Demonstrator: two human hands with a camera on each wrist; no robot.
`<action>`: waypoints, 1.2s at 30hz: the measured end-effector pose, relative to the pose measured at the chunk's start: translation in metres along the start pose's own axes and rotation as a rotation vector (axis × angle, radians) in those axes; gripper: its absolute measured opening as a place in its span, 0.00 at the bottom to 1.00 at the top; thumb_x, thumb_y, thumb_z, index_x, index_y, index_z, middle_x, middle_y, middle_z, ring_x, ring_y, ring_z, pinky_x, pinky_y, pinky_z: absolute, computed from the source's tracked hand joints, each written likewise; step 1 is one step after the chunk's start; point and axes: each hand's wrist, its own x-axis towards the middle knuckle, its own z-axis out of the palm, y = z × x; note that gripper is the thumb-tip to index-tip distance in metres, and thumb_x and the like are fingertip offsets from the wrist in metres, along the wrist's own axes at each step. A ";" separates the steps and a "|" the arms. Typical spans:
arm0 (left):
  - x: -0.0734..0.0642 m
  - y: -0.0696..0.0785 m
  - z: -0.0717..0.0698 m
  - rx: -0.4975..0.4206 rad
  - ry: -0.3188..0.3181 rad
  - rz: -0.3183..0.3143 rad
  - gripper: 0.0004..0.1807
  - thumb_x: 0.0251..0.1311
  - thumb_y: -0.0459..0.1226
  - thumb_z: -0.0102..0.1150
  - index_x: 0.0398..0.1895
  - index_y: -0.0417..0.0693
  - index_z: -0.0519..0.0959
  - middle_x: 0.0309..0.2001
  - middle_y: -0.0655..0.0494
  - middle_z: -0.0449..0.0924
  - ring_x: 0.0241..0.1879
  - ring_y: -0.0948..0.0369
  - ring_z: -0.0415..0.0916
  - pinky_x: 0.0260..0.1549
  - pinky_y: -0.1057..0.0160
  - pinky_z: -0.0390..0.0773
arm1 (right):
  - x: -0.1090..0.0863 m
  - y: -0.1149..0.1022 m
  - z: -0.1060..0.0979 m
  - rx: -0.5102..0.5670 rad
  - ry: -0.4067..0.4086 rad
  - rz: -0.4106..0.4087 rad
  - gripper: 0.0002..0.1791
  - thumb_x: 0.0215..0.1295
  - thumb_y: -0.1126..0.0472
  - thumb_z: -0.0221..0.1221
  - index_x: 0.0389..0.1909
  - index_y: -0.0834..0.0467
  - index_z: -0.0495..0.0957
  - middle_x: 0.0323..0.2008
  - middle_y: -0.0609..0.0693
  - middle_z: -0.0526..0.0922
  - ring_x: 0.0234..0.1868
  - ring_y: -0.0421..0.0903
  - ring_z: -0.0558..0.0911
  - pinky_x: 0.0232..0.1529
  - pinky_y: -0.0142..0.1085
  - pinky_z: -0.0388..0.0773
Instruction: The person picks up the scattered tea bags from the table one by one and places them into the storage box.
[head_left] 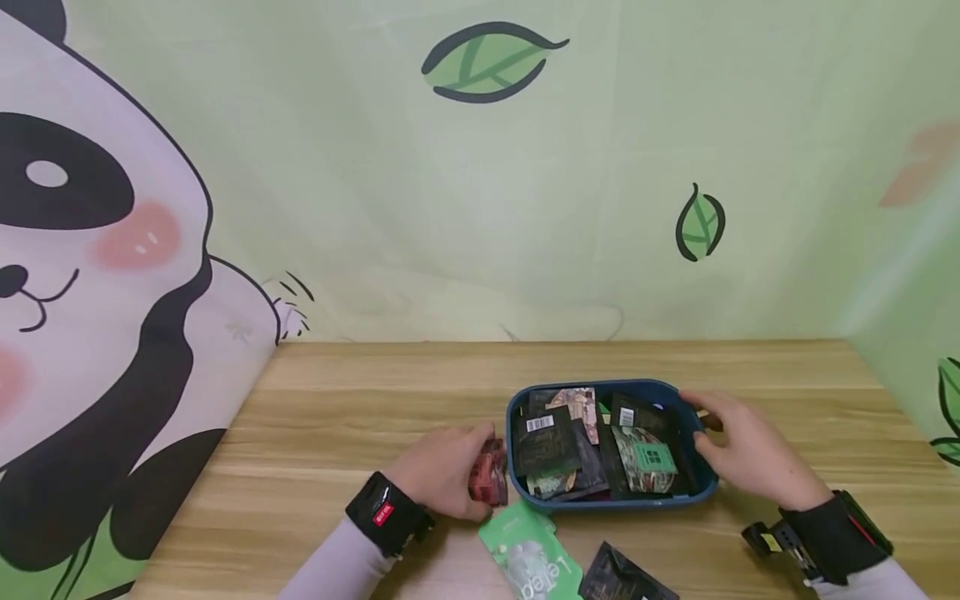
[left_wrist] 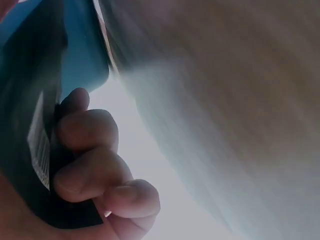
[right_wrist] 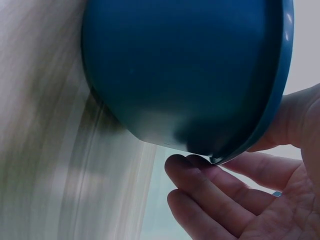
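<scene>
My left hand (head_left: pixel 442 471) holds a flat packet, its red printed face (head_left: pixel 491 475) turned toward the blue tub (head_left: pixel 615 505). In the left wrist view the fingers curl round the packet's dark back (left_wrist: pixel 17 120), which carries a barcode. The packet stands close beside the tub's left wall; whether they touch I cannot tell. At the tub's right end my right hand (head_left: pixel 757 450) grips the rim, thumb inside and fingers outside. Several packets, mostly dark, such as a barcoded one (head_left: pixel 551 450) and one with a green label (head_left: pixel 651 467), lie inside the tub.
A green packet (head_left: pixel 536 554) lies on the wooden table (head_left: pixel 360 383) in front of the tub. Next to it is a black packet (head_left: pixel 622 577), cut off by the frame's lower edge. Behind the table hangs a pale green backdrop (head_left: pixel 360 183) with a panda and leaves.
</scene>
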 end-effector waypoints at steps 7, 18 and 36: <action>-0.003 -0.003 -0.005 0.107 0.076 0.019 0.43 0.30 0.57 0.71 0.55 0.51 0.74 0.39 0.63 0.68 0.32 0.66 0.69 0.28 0.68 0.71 | -0.001 0.001 0.001 0.003 0.003 0.006 0.30 0.63 0.66 0.58 0.68 0.67 0.69 0.62 0.68 0.74 0.52 0.64 0.80 0.47 0.52 0.78; -0.002 -0.001 -0.047 0.054 0.220 0.039 0.47 0.33 0.52 0.72 0.63 0.43 0.73 0.42 0.63 0.68 0.36 0.66 0.68 0.34 0.68 0.74 | -0.001 0.001 -0.001 0.010 -0.002 -0.005 0.31 0.65 0.66 0.57 0.69 0.66 0.68 0.63 0.67 0.73 0.54 0.64 0.79 0.46 0.51 0.79; 0.073 0.097 -0.047 0.109 0.183 0.261 0.41 0.42 0.60 0.63 0.60 0.48 0.74 0.43 0.63 0.69 0.36 0.67 0.67 0.32 0.73 0.70 | -0.001 0.001 0.001 0.015 0.015 0.001 0.29 0.64 0.67 0.57 0.67 0.67 0.70 0.62 0.68 0.74 0.52 0.64 0.80 0.49 0.53 0.78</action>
